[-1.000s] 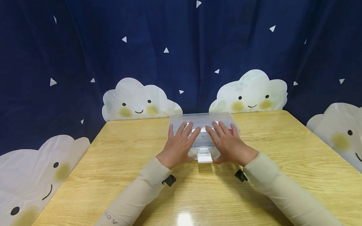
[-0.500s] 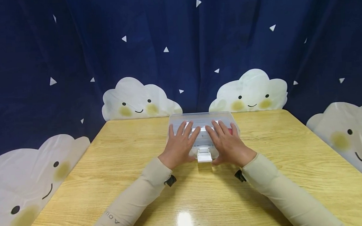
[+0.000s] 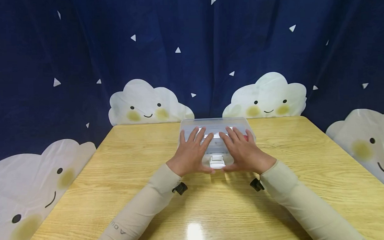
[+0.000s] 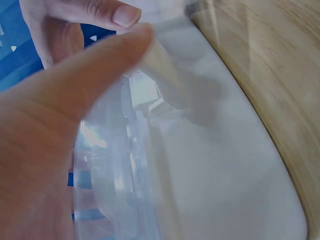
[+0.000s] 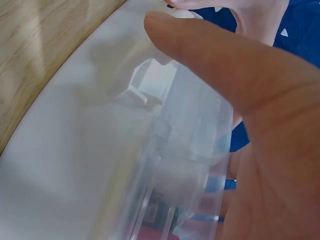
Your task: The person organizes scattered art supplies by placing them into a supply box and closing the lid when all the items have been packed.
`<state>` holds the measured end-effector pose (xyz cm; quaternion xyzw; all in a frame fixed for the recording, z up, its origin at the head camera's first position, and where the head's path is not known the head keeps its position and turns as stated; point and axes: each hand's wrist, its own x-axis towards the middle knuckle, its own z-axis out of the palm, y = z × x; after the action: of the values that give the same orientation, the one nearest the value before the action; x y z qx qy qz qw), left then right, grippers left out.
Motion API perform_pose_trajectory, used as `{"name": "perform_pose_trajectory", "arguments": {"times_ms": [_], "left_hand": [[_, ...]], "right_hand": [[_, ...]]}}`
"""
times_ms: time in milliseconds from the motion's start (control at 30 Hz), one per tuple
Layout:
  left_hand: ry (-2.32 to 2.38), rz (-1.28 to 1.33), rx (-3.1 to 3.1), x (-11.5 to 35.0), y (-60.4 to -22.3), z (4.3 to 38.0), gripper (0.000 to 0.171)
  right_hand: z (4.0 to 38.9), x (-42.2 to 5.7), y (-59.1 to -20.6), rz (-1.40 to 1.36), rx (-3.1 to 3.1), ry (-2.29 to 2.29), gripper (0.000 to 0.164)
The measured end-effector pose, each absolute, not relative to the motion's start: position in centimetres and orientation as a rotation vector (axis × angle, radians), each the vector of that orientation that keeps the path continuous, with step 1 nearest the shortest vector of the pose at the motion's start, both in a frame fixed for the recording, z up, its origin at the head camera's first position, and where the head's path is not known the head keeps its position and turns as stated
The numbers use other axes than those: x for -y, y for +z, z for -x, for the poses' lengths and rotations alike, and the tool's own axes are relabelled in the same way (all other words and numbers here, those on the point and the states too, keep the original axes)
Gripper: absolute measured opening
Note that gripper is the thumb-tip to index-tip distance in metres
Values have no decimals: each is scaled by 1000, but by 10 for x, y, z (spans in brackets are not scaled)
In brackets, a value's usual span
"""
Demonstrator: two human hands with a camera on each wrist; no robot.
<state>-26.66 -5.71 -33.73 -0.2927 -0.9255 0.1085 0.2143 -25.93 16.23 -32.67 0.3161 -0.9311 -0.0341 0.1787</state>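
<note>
A plastic storage box with a clear lid [image 3: 215,123] stands at the far middle of the table, a white latch [image 3: 217,160] at its front. My left hand [image 3: 190,153] lies over the lid's left half with its fingers spread. Over the right half, my right hand [image 3: 245,152] does the same. Both thumbs reach in to the latch, which juts outward under their tips. In the left wrist view the left thumb [image 4: 95,70] touches the latch's edge. The right wrist view has the right thumb [image 5: 200,50] on it too, above the white box body [image 5: 55,145].
Something red and dark [image 5: 161,217] shows through the clear plastic at the box's right side. The wooden table [image 3: 133,164] runs back to a dark blue curtain [image 3: 163,36] printed with white clouds. A small black device [image 3: 256,184] sits at the right wrist.
Both thumbs have come inward and up to the latch, from beside it. The latch's lower edge appears slightly higher. The other fingers stay spread on the lid.
</note>
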Motion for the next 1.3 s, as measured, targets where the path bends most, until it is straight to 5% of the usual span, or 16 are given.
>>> {"name": "perform_pose_trajectory", "arguments": {"times_ms": [800,1300], "left_hand": [[138,862,2626,60,-328,264,75],[169,805,2599,57,-333,265,61]], "right_hand": [[260,-166,-318,-969,2709,96,78],[260,-161,-320,-904,2682,86,65]]}}
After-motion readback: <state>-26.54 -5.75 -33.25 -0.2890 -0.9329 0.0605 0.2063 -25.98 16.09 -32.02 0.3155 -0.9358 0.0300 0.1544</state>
